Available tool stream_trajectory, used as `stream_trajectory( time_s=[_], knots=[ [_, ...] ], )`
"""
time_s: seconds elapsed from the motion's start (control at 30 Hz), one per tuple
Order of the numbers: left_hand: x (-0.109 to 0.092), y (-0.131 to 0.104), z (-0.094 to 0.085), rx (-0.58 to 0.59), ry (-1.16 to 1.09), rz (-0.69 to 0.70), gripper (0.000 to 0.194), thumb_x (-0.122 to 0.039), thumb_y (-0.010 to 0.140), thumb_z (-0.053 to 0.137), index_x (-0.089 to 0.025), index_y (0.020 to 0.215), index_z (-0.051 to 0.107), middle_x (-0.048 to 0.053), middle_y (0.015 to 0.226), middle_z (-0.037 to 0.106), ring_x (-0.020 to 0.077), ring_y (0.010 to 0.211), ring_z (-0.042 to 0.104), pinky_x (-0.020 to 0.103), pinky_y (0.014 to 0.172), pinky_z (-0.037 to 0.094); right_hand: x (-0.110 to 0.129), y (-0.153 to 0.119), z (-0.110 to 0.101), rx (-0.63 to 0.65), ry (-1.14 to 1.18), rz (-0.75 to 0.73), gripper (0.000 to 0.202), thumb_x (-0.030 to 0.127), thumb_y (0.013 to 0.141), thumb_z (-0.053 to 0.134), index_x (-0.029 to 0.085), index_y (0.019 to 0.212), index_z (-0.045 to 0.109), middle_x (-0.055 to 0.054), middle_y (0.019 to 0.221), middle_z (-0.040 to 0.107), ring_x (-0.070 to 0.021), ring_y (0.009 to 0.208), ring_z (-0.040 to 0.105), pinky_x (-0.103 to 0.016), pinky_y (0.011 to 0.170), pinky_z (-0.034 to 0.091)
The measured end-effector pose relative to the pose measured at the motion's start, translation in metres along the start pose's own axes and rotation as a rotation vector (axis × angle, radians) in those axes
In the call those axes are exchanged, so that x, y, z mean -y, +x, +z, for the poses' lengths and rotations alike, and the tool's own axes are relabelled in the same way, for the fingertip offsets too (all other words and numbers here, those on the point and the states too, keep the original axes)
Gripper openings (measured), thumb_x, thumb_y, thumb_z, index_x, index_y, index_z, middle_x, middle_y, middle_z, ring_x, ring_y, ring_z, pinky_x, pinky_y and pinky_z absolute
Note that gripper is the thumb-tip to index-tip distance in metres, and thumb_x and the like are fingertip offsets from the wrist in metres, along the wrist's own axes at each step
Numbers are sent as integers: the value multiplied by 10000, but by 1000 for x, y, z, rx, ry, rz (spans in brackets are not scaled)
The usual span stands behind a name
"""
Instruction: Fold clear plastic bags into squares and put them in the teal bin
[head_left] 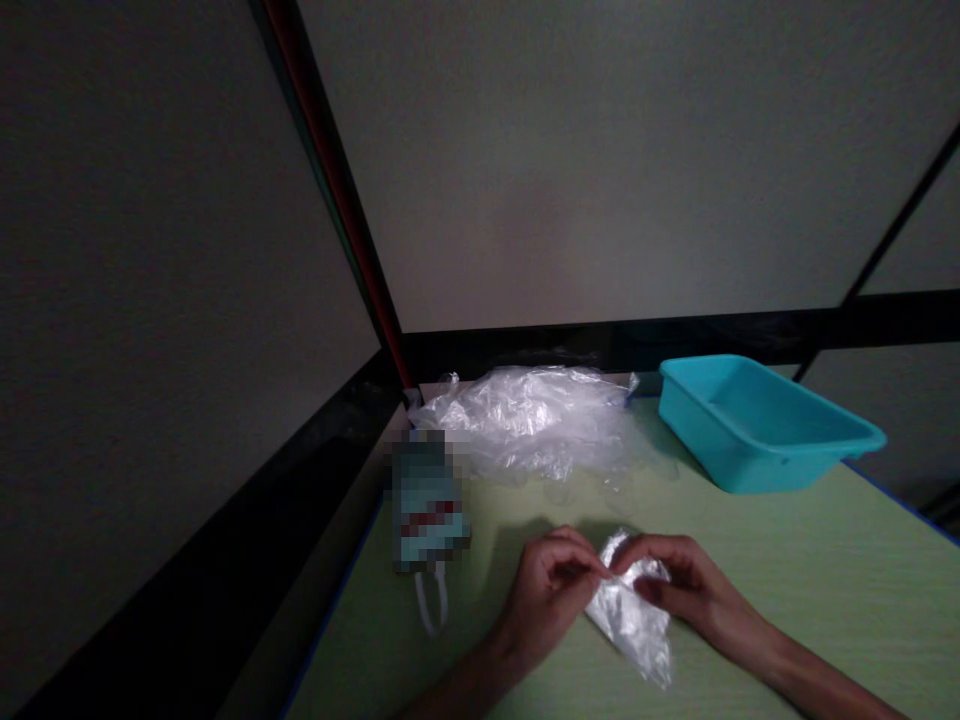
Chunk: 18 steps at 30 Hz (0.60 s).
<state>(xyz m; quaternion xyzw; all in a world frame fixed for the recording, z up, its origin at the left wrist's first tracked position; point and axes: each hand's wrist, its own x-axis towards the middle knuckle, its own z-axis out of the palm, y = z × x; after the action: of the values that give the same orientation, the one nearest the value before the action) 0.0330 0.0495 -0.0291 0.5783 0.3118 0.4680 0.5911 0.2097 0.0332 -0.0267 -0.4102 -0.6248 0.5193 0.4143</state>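
Note:
A small crinkled clear plastic bag (634, 625) is between my two hands, low in the view, above the green table. My left hand (555, 585) pinches the bag's upper left edge between thumb and fingertips. From the other side, my right hand (679, 580) grips the bag near its top, with the thumb in front of the plastic. The fingertips of both hands nearly meet. The lower end of the bag hangs free, and whether anything is inside it cannot be made out.
A pile of clear plastic bags (525, 415) lies at the table's back edge. A turquoise basin (757, 440) stands at the back right. On the left lies a blurred-out object (427, 510) with a white loop. Walls rise behind and left of the table (810, 590).

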Motion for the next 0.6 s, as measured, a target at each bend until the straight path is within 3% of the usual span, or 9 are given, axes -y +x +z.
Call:
stream_trajectory(
  time_s=[0.17,0.37,0.6],
  knots=[
    [-1,0,0,-54,11,-6,124,-87,620,596,-159,614,696,28,671,538,122,632,506,198,538,336,-3,1,0,-64,16,-1,148,251,711,633,236,856,660,-15,829,668,-177,770,577,-279,684,425],
    [-3,1,0,-74,46,-35,123,-87,615,590,-150,621,695,33,683,540,133,647,519,196,531,364,-10,8,0,-232,157,20,344,266,691,678,257,1021,583,-12,919,643,-169,821,570,-264,706,436],
    [3,0,-1,-57,73,-48,190,-76,597,581,-141,723,707,31,734,544,115,635,513,194,553,379,-7,4,2,-213,191,56,478,298,708,674,229,1147,496,-24,875,636,-182,780,582,-285,675,452]
  ],
)
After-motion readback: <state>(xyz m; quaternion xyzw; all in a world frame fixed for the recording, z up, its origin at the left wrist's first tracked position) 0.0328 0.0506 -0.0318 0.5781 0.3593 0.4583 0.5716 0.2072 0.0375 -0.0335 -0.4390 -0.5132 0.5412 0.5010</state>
